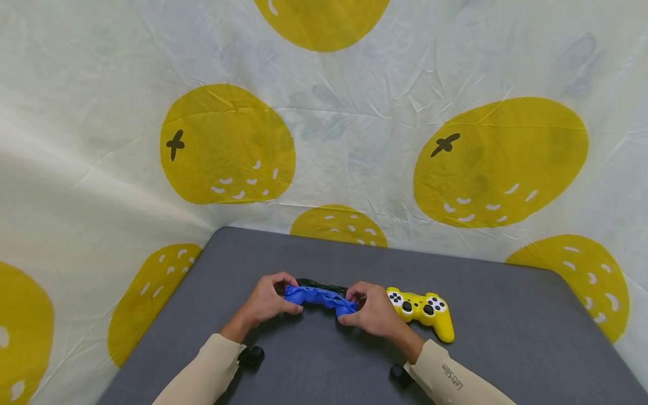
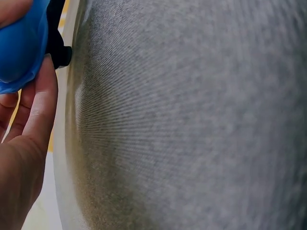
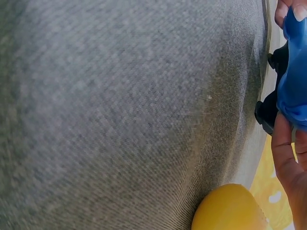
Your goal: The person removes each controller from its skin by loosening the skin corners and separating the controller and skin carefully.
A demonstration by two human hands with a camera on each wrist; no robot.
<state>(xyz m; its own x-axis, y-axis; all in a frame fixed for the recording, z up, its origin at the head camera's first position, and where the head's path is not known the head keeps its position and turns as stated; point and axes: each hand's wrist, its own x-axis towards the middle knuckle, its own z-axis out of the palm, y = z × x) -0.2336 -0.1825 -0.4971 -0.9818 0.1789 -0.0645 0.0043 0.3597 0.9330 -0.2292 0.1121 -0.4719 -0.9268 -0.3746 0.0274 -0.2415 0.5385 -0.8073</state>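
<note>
A dark game controller (image 1: 329, 286) with a blue stretchy cover (image 1: 316, 295) over part of it is held just above the grey table (image 1: 304, 371). My left hand (image 1: 268, 295) pinches its left end between thumb and fingers. At the right end, my right hand (image 1: 376, 310) grips the blue cover the same way. The left wrist view shows fingertips against the blue cover (image 2: 21, 50), beside the black body (image 2: 58, 48). Black thumbsticks (image 3: 260, 114) stick out past the cover (image 3: 295, 84) in the right wrist view. The far side of the controller is hidden.
Right of my right hand lies a yellow game controller (image 1: 417, 306) with white button faces, partly behind that hand. Black wrist cameras (image 1: 251, 356) sit under both sleeves. A pale cloth (image 1: 354, 140) printed with yellow fruit hangs behind and around the table.
</note>
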